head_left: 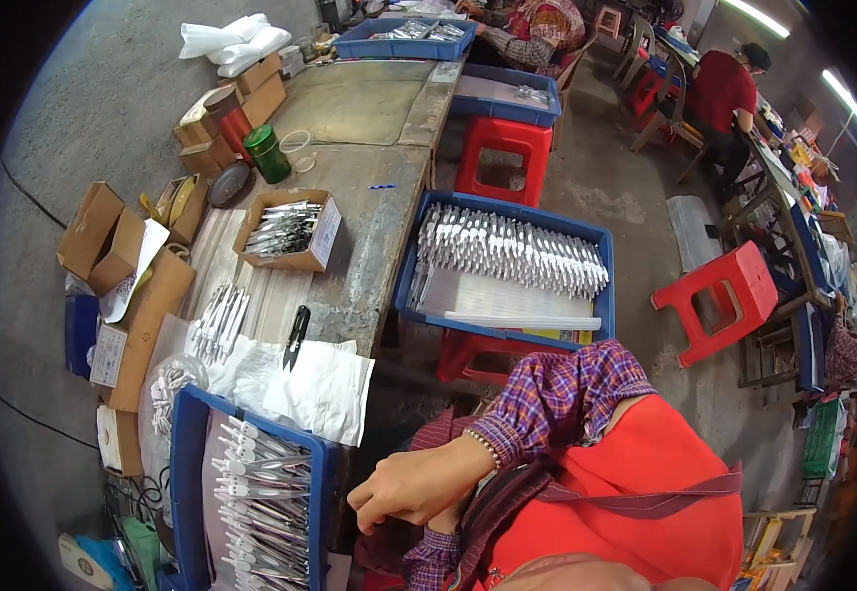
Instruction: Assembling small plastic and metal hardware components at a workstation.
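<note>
My right hand (404, 488) is curled into a loose fist in front of my body, beside the table's near edge. Nothing shows in it. A purple plaid sleeve and a bead bracelet (488, 448) lead to it. My left hand (445, 519) is almost wholly hidden under the right one; only a bit of it and its plaid cuff (428, 563) show. Just left of my hands stands a blue tray (187, 443) filled with rows of white-and-metal pieces. A red apron (645, 483) covers my lap.
A second blue tray (601, 286) of similar pieces rests on a red stool (468, 355). On the worn table (369, 246) lie a cardboard box (325, 236) of metal parts, black snips (296, 335), white sheeting (325, 394) and a green jar (267, 154). Other people sit at the back.
</note>
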Demonstrator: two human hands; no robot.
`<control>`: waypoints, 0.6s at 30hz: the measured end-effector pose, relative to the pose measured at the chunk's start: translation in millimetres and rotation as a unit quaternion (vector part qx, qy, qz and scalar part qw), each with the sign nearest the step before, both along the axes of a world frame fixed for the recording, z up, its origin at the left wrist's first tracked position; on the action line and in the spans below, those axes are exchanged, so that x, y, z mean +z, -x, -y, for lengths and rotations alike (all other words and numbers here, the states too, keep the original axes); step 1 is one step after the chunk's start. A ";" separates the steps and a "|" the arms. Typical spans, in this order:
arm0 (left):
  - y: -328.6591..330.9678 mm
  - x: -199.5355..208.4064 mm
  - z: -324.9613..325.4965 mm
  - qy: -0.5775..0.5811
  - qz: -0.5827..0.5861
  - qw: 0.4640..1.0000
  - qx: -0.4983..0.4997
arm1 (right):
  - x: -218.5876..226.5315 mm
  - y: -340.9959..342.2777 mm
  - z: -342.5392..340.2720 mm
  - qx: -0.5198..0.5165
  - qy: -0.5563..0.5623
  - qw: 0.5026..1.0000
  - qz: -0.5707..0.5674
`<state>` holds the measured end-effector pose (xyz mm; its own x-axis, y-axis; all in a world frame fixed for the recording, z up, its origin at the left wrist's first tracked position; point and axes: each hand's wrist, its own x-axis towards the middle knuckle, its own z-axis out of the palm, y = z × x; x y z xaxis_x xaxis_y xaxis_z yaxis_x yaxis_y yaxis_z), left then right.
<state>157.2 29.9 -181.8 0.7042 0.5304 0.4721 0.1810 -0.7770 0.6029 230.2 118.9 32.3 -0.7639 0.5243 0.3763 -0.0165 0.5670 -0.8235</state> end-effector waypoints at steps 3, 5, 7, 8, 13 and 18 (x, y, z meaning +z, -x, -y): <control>-18.3 -0.6 -1.8 0.005 0.012 0.998 -0.055 | -3.7 -2.8 -0.9 -0.011 -0.001 1.000 -0.006; -31.2 -1.1 -4.4 0.008 0.020 0.996 -0.090 | -6.2 -4.9 -2.3 -0.016 0.000 1.000 -0.013; -38.6 -2.1 -7.3 0.013 0.026 0.993 -0.114 | -6.0 -1.5 -5.1 -0.005 0.007 1.000 -0.012; -41.3 -2.8 -9.2 0.017 0.029 0.992 -0.122 | -6.2 0.7 -7.8 0.005 0.011 1.000 -0.009; -32.4 -3.1 1.8 0.064 0.028 0.997 -0.021 | 2.3 1.2 -18.6 0.003 0.033 0.999 0.014; 23.8 2.6 0.4 0.094 0.004 0.981 0.172 | 26.7 0.4 -28.9 -0.053 0.039 0.995 0.071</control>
